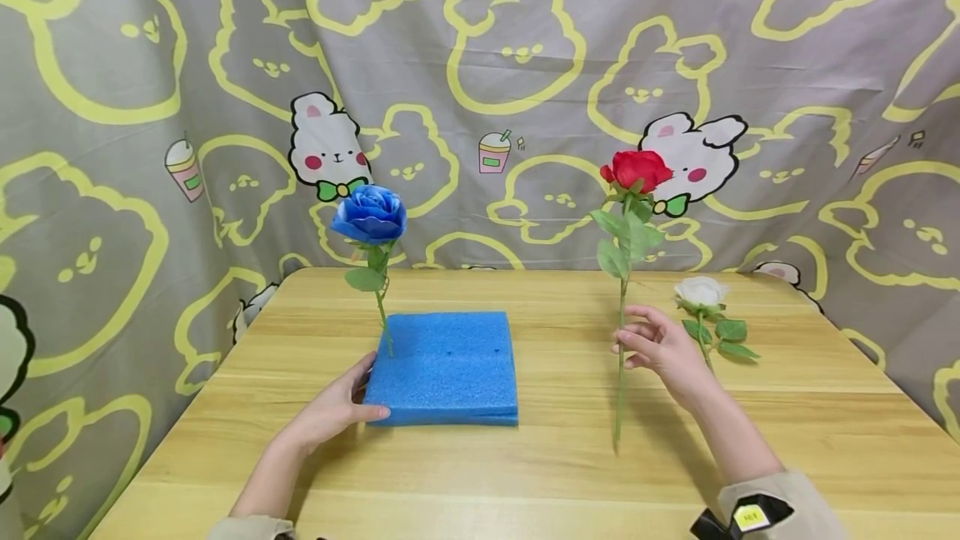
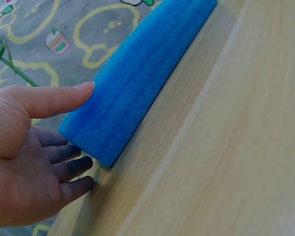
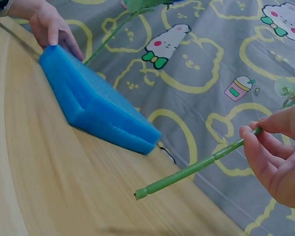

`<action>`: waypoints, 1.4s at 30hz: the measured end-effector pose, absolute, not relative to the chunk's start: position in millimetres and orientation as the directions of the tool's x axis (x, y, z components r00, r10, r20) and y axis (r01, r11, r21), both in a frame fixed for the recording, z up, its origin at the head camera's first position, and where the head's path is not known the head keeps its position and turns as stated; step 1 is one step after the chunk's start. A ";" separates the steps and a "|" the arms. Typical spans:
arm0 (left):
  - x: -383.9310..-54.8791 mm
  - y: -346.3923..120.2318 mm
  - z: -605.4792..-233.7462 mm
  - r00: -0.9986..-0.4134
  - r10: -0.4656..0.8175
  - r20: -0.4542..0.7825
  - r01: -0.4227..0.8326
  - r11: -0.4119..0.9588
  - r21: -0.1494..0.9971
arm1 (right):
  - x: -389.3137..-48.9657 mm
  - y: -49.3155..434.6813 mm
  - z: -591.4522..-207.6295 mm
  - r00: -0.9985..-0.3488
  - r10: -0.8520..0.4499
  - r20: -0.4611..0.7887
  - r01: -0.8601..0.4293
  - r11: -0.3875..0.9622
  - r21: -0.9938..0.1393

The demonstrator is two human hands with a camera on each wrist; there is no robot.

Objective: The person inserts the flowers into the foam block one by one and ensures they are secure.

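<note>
A blue foam block (image 1: 450,373) lies on the table, with a blue rose (image 1: 371,215) standing in its left part on a green stem. My left hand (image 1: 337,407) holds the block by its front left corner, thumb on the front edge and fingers along the left side. To the right, my right hand (image 1: 660,348) pinches the stem of a red rose (image 1: 637,172) between thumb and fingertips. The red rose is upright, and its bare stem end (image 3: 142,192) hangs below the hand, apart from the block.
A white rose (image 1: 701,293) with green leaves lies on the table behind my right hand. Two small dark holes show in the foam's top. The wooden table (image 1: 555,473) reaches back to a grey patterned curtain (image 1: 420,40).
</note>
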State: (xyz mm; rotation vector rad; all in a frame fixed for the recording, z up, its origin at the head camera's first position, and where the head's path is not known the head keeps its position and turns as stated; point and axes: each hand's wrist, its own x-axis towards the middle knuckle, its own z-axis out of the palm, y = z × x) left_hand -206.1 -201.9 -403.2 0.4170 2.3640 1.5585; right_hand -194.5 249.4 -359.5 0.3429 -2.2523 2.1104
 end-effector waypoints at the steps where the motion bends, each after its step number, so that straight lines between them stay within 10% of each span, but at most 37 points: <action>1: -206.0 -202.0 -402.9 -0.919 0.388 -0.071 0.089 0.379 0.921 | -195.6 247.3 -359.0 -0.972 -0.144 0.187 -0.197 0.060 -0.979; 42: -207.5 -202.5 -406.6 -0.932 0.355 -0.075 0.071 0.382 0.921 | -236.0 149.2 -322.4 -0.952 -0.098 0.290 -0.300 0.111 -0.948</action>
